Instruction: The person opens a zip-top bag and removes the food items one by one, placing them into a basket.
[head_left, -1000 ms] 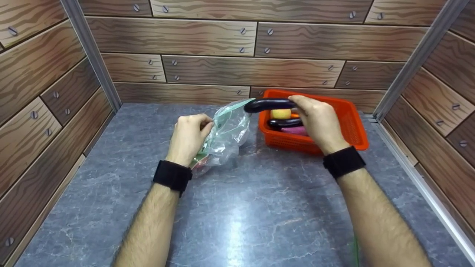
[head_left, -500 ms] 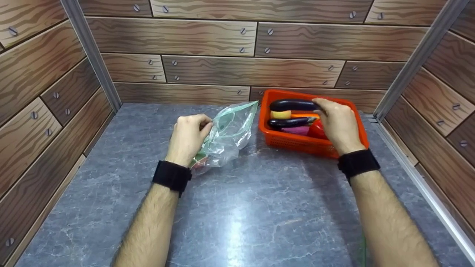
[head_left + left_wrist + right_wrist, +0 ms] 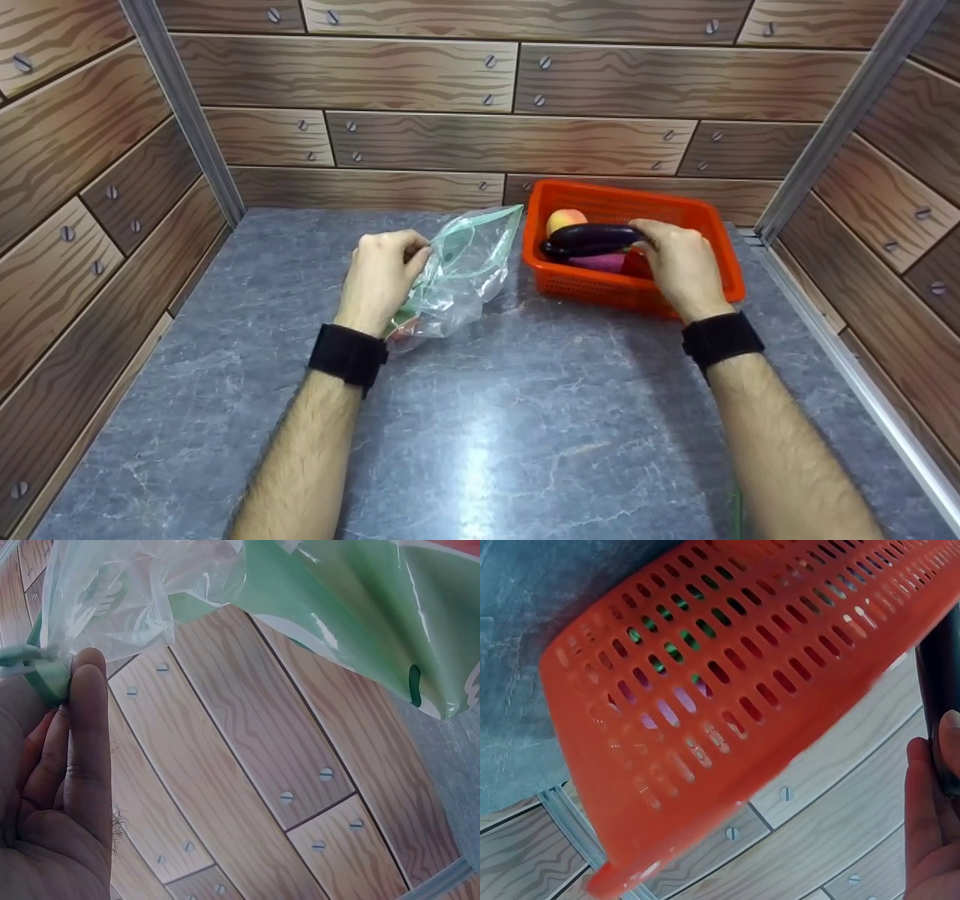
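A: The dark aubergine [image 3: 589, 238] is gripped at its right end by the right hand [image 3: 679, 266], fingers curled round it, and it is held lying across the orange basket [image 3: 712, 240], over the other produce

B: Underneath it, a purple piece [image 3: 600, 262] and something red [image 3: 636, 264] are seen, and a yellow-pink fruit [image 3: 564, 220] is lodged in the basket's far left corner. In the right wrist view only the basket's slotted wall [image 3: 727, 690] and a sliver of the aubergine [image 3: 941, 705] against the fingertips [image 3: 930, 765] are shown

A: Over to the left hand [image 3: 381, 277]: the clear plastic bag [image 3: 461, 270] is pinched at its green zip edge, with the fingers clenched on it

B: Confirmed in the left wrist view, where the green strip [image 3: 45, 671] is pressed beside the thumb [image 3: 88, 742] and the bag [image 3: 337, 607] is seen billowing above. The bag's mouth is turned towards the basket, just beside its left wall

A: Something red and green is made out low inside the bag; what it is cannot be told

B: Both things are set on the grey marbled tabletop [image 3: 510, 420], which is enclosed by wood-patterned panels [image 3: 420, 75] on three sides
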A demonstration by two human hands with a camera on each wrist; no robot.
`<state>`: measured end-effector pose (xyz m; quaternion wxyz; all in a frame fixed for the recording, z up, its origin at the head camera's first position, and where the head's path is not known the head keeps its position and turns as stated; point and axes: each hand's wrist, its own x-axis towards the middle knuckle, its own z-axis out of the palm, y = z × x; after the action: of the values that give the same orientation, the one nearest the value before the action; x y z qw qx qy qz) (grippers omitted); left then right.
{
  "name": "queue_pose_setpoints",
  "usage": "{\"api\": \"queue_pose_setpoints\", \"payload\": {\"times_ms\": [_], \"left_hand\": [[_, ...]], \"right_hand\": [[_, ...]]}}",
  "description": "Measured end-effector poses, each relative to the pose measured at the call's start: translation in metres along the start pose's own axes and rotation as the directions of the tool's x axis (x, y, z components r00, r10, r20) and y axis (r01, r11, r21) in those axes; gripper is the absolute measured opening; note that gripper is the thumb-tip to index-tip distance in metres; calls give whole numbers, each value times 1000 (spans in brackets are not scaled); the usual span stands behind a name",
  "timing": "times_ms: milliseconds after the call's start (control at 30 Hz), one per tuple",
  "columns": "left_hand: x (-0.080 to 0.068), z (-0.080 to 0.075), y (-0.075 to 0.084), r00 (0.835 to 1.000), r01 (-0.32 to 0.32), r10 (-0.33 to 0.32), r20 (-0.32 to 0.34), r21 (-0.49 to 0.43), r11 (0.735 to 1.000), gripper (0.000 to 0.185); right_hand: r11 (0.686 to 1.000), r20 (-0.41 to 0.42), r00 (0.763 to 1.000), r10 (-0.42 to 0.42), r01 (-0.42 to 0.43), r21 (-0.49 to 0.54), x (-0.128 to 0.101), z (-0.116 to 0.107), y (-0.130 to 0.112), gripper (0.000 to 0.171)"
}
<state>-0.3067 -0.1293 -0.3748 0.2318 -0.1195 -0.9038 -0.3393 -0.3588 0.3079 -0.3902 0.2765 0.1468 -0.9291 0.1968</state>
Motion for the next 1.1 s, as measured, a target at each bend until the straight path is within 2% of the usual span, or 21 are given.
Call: {"api": "queue_pose_setpoints", "payload": {"times_ms": [167,667,1100], "left_hand": [[0,1,0,1000,-11,11,-3,-4,1000,12],[-1,3,0,1000,-16,16,-3,-6,1000,12],[-2,3,1,1000,-3,3,3,-5,1000,13]], "right_hand": [[1000,23,999,-22,22,-3,-3,7,0,29],[999,106,994,-1,5,-35,-10,23,1,32],[997,156,988,21,-10,-70,-11,26,2,31]]}}
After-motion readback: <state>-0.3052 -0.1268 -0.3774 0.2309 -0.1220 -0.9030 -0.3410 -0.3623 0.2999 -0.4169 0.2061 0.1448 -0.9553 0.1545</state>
